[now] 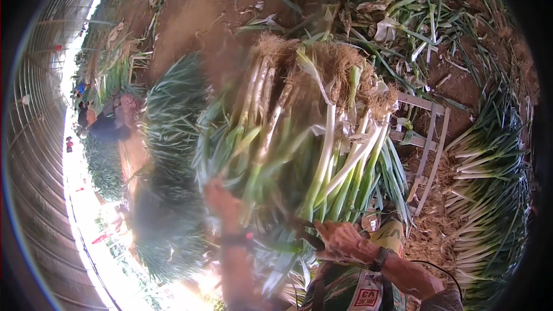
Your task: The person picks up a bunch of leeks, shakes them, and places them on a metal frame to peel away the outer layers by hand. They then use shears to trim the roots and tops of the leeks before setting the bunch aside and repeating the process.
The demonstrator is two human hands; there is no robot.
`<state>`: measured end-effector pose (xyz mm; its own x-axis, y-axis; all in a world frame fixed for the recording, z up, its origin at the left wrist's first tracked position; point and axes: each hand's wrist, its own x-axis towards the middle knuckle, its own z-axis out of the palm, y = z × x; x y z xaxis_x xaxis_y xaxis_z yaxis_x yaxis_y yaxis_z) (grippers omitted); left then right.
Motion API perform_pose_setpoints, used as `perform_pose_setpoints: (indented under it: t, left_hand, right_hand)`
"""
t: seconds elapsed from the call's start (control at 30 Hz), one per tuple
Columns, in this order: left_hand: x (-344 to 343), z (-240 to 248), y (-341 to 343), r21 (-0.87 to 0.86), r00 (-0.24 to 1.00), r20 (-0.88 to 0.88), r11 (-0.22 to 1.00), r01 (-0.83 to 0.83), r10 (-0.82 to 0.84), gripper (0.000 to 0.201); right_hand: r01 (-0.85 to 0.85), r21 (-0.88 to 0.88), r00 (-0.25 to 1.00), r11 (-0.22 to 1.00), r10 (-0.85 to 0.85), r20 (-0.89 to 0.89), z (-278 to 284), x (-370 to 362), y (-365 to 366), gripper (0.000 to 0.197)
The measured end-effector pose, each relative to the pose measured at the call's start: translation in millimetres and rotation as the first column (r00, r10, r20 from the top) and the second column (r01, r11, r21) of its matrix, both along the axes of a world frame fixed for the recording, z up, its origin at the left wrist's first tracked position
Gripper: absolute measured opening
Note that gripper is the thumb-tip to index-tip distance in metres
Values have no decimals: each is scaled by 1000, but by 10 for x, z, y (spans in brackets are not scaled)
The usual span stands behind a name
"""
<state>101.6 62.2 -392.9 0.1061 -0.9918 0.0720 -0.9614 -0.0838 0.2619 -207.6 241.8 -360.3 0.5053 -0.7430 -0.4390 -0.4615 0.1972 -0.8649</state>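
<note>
Label (pixel 368 291) with red print shows near right hand (pixel 342 242) and leeks (pixel 328 155).

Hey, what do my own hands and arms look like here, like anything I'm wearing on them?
Your right hand is bare, with a dark watch or band at the wrist and a grey sleeve further up. Your left hand is blurred; a dark band with a small red spot crosses that arm.
</note>
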Motion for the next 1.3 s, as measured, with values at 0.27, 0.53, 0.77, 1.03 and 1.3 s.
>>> perform_pose_setpoints:
  t: [0.27,0.53,0.77,1.03,1.3]
  left_hand:
    - [139,47,114,208,831,301,882,422,-469,16]
    - [-134,-256,451,466,958,4,848,251,-285,37]
    - [-462,-479,745,360,979,-36,911,200,-201,41]
    - [-541,-409,896,520,983,-186,849,92,7,46]
    - [-592,-394,1000,449,975,-222,890,78,26,49]
  right_hand:
    - [-28,-19,1000,999,28,1,22,46,-46,73]
    - [86,103,996,991,-89,31,224,-75,-188,65]
    - [80,76,995,994,-85,57,221,-130,-83,64]
    - [119,78,992,990,-116,-41,207,-250,-17,66]
    - [47,-31,997,998,-45,70,-263,-51,597,68]
